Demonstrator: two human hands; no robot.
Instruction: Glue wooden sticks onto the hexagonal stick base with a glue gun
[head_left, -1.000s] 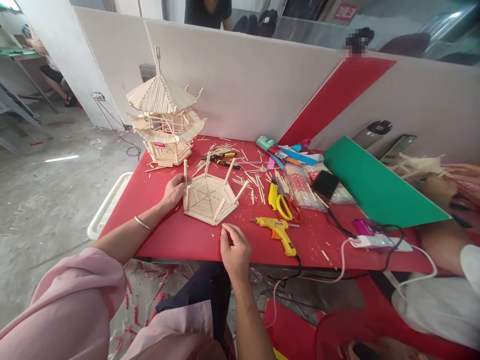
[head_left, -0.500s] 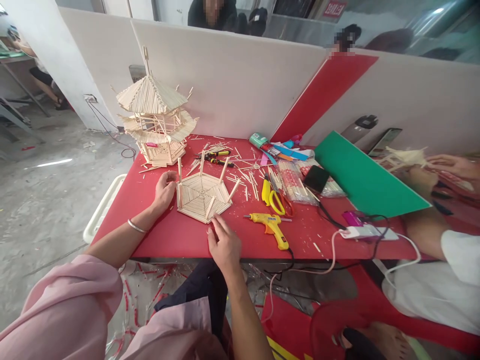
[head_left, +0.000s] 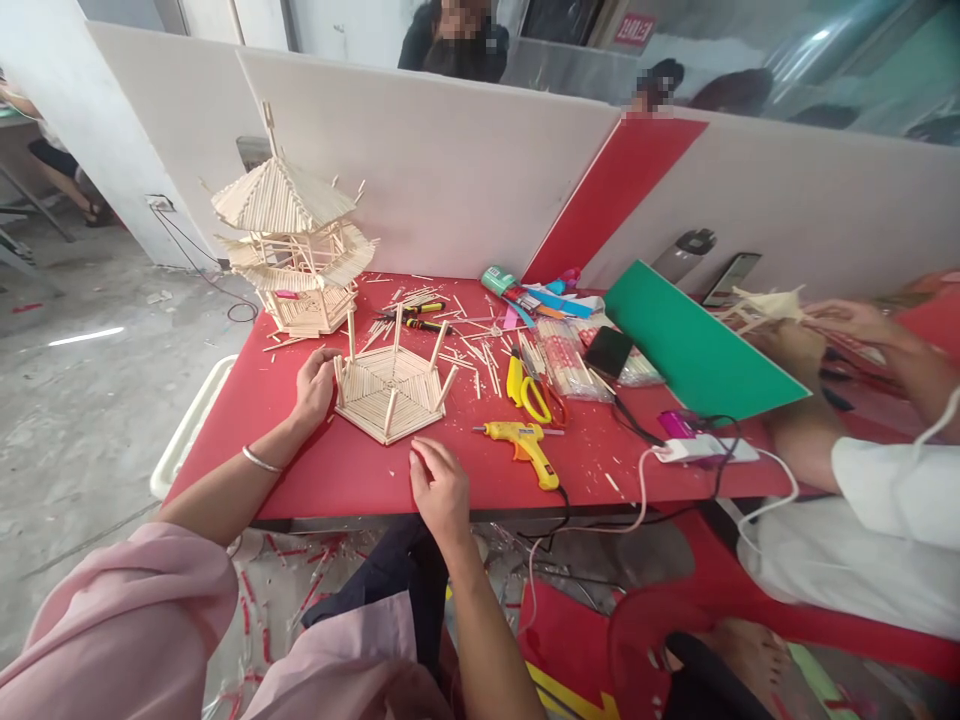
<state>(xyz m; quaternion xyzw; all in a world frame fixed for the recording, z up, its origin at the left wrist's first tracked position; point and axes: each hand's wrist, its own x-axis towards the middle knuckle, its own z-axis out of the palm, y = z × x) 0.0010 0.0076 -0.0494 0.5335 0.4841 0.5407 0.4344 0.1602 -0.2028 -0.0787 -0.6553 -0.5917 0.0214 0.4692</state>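
Note:
A hexagonal stick base [head_left: 391, 384] with short upright posts at its corners sits on the red table before me. At its left edge is my left hand [head_left: 313, 388], fingers curled against a corner post; the thumb is partly hidden. My right hand [head_left: 442, 488] hovers by the table's front edge, right of the base's near corner. It holds nothing, with thumb and fingers apart. A yellow glue gun [head_left: 525, 448] lies right of that hand. Behind the base to the left stands a two-roofed stick pavilion [head_left: 292, 250].
Black-and-yellow pliers [head_left: 424, 318], yellow scissors [head_left: 529, 388] and loose sticks lie behind the base. Packs of sticks [head_left: 562, 360], a green board [head_left: 690, 345] and a white power strip [head_left: 709, 450] are to the right. A co-worker's hand [head_left: 855, 322] handles a stick model there.
The base has turned, and its near post now stands upright in view. My right hand has come away from its front edge. My left hand stays at the left side.

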